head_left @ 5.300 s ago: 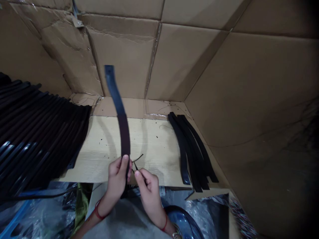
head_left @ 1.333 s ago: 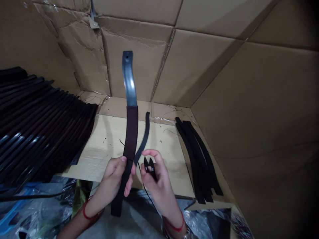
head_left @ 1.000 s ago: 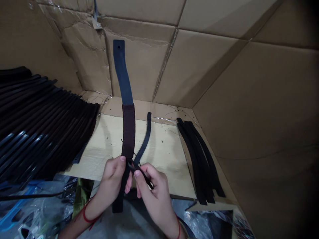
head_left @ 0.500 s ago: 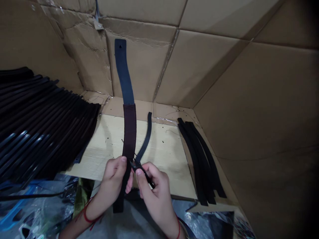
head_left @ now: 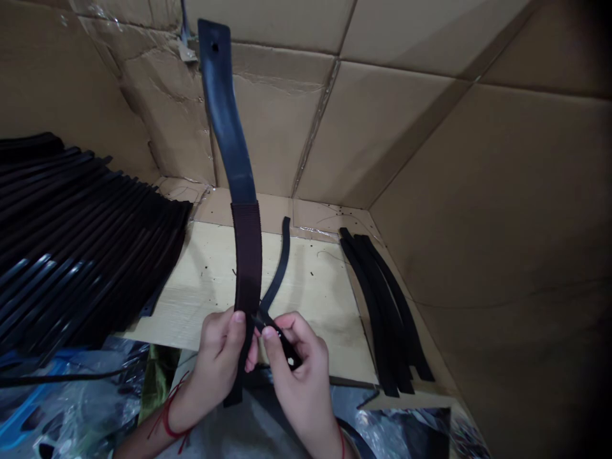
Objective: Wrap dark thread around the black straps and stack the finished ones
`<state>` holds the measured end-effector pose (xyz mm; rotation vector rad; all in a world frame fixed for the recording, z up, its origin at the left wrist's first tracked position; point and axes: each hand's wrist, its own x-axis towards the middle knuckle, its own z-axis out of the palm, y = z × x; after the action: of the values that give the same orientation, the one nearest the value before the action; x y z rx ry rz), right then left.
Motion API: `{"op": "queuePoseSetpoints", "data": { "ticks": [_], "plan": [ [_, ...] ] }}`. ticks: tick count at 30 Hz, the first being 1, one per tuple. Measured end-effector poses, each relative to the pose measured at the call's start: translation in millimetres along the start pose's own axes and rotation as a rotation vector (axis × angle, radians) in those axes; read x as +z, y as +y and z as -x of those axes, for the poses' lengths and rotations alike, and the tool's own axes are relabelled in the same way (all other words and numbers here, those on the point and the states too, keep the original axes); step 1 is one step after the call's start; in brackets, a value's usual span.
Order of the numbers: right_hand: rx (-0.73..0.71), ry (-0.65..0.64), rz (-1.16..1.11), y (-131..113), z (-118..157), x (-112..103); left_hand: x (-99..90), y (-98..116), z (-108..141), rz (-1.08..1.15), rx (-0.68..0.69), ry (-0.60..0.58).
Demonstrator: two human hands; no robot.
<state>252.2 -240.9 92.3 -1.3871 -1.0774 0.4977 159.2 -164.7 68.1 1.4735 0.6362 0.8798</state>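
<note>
"Higher now: strap (head_left: 245,255), its holed end swung up. How's it logged?"

"Light, limp, bowing; take it at the cloth-covered middle. Held upright over the board (head_left: 201,284), clamped in the left hand (head_left: 216,363)."

"Right hand (head_left: 300,370)?"

"Closed on black snips (head_left: 282,338), almost touching the left."

Board (head_left: 201,274) before you, cardboard wall (head_left: 382,127) behind and to right. Stack of straps (head_left: 90,236) at board's left side, pile of strips (head_left: 382,312) at right side. Your left hand (head_left: 215,363) around long strap (head_left: 246,255), strap's upper end above board, before cardboard. Right hand (head_left: 299,373) just beside left, around snips (head_left: 282,338). Thin strip (head_left: 277,268) right of long strap, lower end at snips. Plastic bags (head_left: 90,389) below board's front edge, left.
</note>
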Motion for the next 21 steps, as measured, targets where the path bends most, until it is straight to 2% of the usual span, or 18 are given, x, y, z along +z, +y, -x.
{"op": "queuePoseSetpoints", "data": {
  "ticks": [6,12,16,18,21],
  "plan": [
    [0.023,0.134,-0.042,12.2,10.9,11.9,7.2,1.4,4.6,0.014,-0.082,-0.014],
    [-0.057,0.28,0.075,14.0,11.3,19.0,9.0,4.2,7.7,-0.014,-0.142,-0.004],
    [-0.07,0.322,0.114,13.1,10.3,24.3,5.8,5.6,11.1,-0.031,-0.149,0.012],
    [-0.062,0.315,0.124,13.5,10.7,25.3,3.3,5.1,13.0,-0.029,-0.156,0.059],
    [-0.011,0.181,0.036,11.8,10.8,22.4,-0.3,0.4,15.4,0.012,-0.209,0.104]
  ]
}}
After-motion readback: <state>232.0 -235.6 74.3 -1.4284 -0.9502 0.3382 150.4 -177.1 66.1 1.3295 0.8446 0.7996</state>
